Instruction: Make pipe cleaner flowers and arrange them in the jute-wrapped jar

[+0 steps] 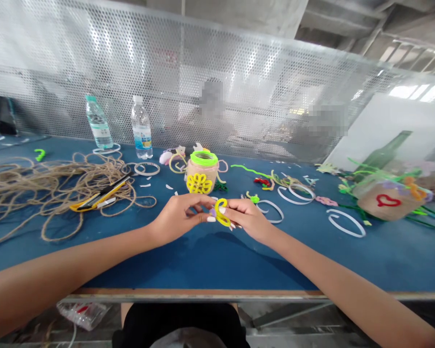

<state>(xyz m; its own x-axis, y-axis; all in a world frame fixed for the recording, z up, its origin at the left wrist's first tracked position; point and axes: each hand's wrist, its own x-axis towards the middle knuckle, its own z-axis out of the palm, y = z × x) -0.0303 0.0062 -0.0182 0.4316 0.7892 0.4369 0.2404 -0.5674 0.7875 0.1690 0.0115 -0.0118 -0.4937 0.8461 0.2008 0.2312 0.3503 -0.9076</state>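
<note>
Head view, from where I'm standing: everything turns on the little gap over the blue table (188, 266), where the two hands meet. A curled yellow fuzzy piece (220, 220) sits right there, its long axis running roughly from 12 to 6 o'clock, so it stands across the line between the hands. The right hand (252, 220), coming in from 3 o'clock, looks the nearer; its grip is narrow, thumb and fingers closed on the yellow piece about halfway along. The left hand (177, 217) reaches in from 9 o'clock with its fingertips drawn close together, a small purple bit (212, 212) showing at their tips; whether they pinch that, the yellow piece or both, I can't tell. Between 11 and 12 o'clock from the grip, just beyond the left hand's knuckles, the jar (203, 170) stands upright, its yellow flower (199, 183) facing the person. The yellow-handled cutter (101, 195) lies near 9 o'clock, well apart, on the tangled twine (72, 181).
</note>
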